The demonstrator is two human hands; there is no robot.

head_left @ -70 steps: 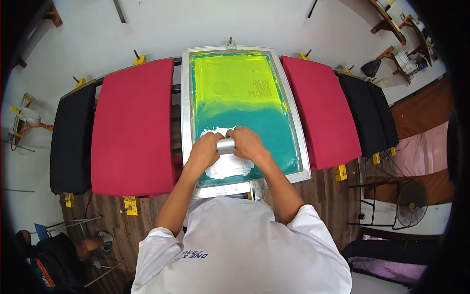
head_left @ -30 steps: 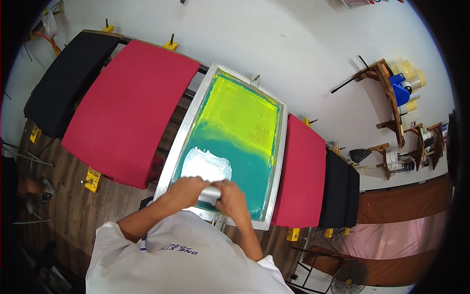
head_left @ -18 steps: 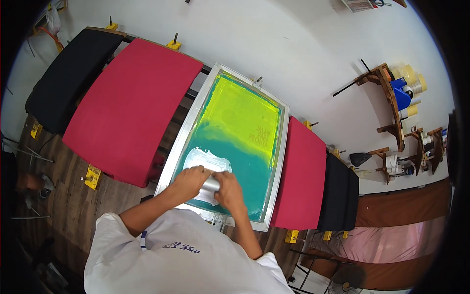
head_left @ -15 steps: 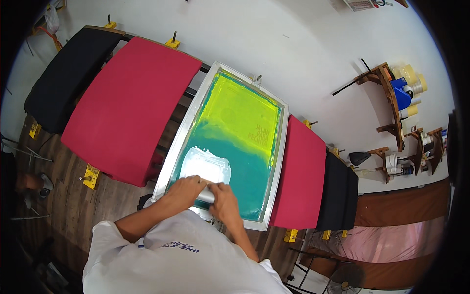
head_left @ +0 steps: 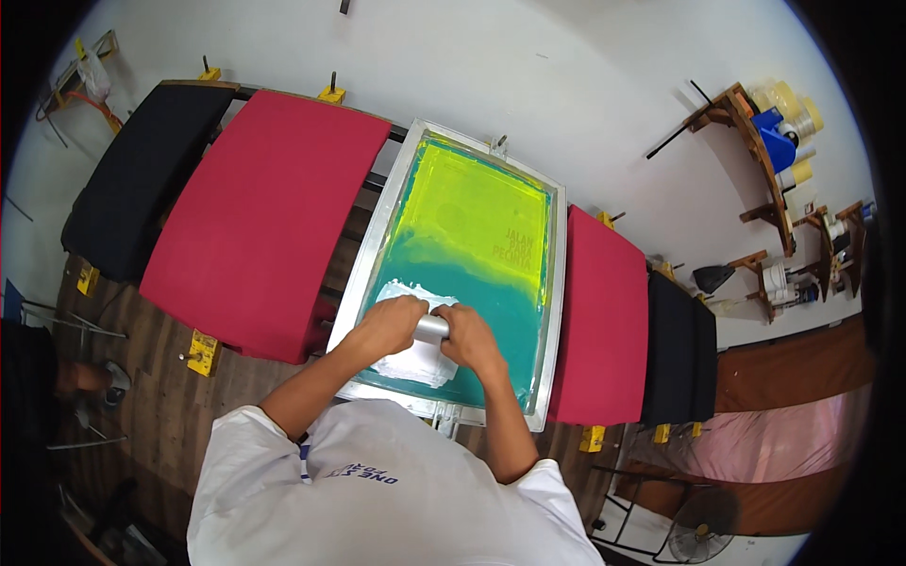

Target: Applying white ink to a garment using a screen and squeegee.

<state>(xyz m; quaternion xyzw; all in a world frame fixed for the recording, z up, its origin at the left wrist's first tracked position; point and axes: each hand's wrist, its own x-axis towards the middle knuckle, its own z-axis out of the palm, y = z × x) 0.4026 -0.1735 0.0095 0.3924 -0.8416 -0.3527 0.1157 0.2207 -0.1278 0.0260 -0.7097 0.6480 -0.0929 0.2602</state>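
Note:
Both my hands grip a squeegee with a silvery metal bar. My left hand is wrapped round its left part, and my right hand closes on its right part. The squeegee's lower edge is hidden from view. Under it lies a printing screen with a pale metal frame. White ink covers a patch of the mesh around and nearer me than the squeegee. Beyond the ink the mesh is teal, and its far part is yellow-green with some lettering at the right.
Red cloth-covered boards flank the screen, with black ones farther out. Yellow brackets stick out at their ends. A wooden wall shelf holds tape rolls at the right. At the far left shows another person's leg; a fan stands lower right.
My hands have pushed the squeegee away from me, up the screen. White ink now shows on the near side of it, where teal showed before. The whole view has shifted slightly.

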